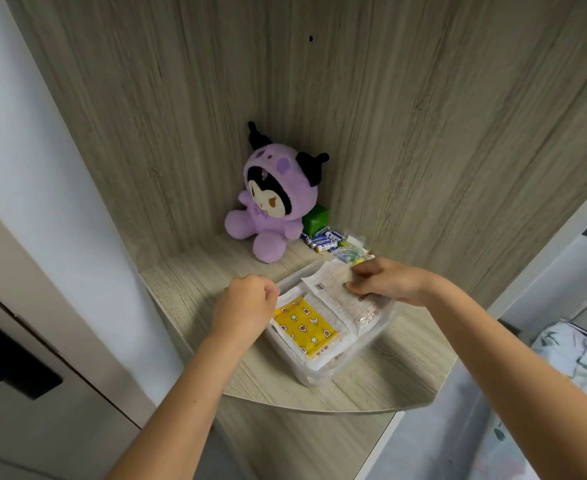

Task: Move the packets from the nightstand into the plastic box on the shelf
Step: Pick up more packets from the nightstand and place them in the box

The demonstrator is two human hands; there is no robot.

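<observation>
A clear plastic box (323,375) stands on the wooden corner shelf (195,289). Inside it lies a yellow packet (302,327) printed with stars and moons, on top of other white packets. A white packet with printed text (333,285) lies tilted across the far side of the box. My right hand (385,280) pinches this white packet at its far right edge. My left hand (247,306) is at the box's left rim with its fingers curled; whether it holds the rim or a packet edge is hidden.
A purple plush toy (271,202) sits in the shelf's back corner. Beside it are a green box (316,220), several batteries (323,240) and a small clear bag (352,254). A lower shelf (302,445) lies beneath. Floral bedding (576,368) shows at the right.
</observation>
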